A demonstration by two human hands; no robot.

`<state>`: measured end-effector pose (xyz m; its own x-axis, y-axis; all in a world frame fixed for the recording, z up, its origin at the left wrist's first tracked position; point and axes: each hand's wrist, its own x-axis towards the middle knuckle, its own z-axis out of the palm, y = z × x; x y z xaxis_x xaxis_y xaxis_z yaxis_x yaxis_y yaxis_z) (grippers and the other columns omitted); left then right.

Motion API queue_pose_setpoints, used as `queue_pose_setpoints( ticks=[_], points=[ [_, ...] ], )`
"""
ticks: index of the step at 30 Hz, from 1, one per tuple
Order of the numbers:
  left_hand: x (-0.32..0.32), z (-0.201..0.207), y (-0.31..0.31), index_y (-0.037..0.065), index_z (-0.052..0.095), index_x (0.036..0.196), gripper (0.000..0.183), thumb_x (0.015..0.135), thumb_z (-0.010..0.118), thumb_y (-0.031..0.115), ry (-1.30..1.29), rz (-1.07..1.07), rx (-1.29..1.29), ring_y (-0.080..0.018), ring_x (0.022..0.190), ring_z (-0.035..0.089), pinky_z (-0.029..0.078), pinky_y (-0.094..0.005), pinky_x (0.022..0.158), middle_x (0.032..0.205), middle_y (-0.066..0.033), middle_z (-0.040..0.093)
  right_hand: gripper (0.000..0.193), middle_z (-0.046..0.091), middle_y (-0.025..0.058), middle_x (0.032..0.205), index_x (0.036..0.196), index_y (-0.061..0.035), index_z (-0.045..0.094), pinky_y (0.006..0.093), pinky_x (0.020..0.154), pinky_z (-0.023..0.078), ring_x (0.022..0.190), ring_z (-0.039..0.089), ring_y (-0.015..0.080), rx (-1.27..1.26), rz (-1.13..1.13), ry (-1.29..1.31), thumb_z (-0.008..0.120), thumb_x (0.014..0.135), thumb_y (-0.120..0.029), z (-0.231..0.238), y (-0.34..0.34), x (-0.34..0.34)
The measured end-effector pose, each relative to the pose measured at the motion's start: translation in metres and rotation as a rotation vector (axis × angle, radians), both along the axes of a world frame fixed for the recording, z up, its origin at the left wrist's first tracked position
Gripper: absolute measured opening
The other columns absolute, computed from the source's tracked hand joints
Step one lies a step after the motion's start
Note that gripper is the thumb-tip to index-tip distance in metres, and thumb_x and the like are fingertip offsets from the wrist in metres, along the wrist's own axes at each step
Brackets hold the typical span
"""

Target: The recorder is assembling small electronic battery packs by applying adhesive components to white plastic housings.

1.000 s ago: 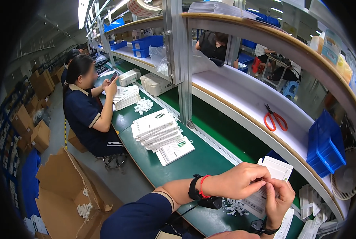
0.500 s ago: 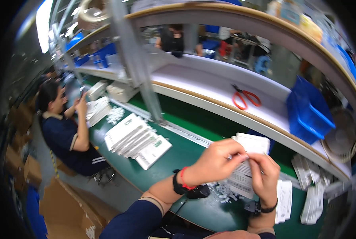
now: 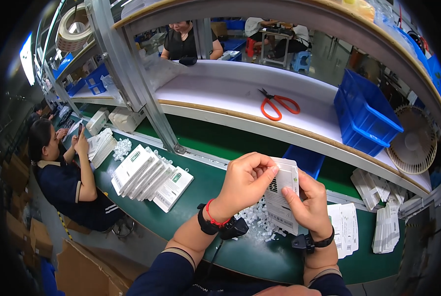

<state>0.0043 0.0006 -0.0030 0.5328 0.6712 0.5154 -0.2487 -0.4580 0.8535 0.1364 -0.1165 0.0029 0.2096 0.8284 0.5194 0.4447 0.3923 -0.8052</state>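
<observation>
A flat white box with green and dark print stands upright in front of me. My right hand is closed on its right side, thumb across the front and fingers behind. My left hand pinches at the box's upper left edge, thumb and forefinger pressed together; any small piece between them is hidden. Below the box and my left hand lies a heap of small whitish plastic pieces on the green table. To the right of my right hand are flat white cartons.
A stack of white boxes lies at the left. The shelf above holds red-handled cutters, blue bins and a fan. More folded cartons lie far right. A co-worker sits at the left, a cardboard box nearer.
My hands have parted from their joint pinch above the box. The right now grips the box's side, and the left is at its upper edge. The view has shifted.
</observation>
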Motion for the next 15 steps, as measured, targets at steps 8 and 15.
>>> queue_pose_setpoints(
  ticks=[8,15],
  points=[
    [-0.005,0.011,-0.009,-0.002,0.063,0.084,0.004,0.081,0.066,0.000,-0.011,0.155,0.258,-0.0084,0.061,0.055,0.043,-0.0214,0.052,0.074,-0.0052,0.059,0.043,0.061,0.0258,0.117,0.123,0.0073,0.055,0.0364,0.092,0.047,0.107,0.062,0.0376,0.086,-0.062,-0.294,0.056,0.080,0.004,0.010,-0.003,-0.015],
    [-0.002,0.007,-0.024,-0.002,0.063,0.085,0.002,0.082,0.063,-0.001,-0.115,0.170,0.196,-0.0120,0.060,0.056,0.045,-0.0235,0.053,0.077,-0.0082,0.060,0.042,0.060,0.0254,0.119,0.121,0.0075,0.057,0.0376,0.093,0.047,0.109,0.061,0.0365,0.023,-0.051,-0.266,0.058,0.078,0.003,0.014,-0.016,-0.017]
  ],
)
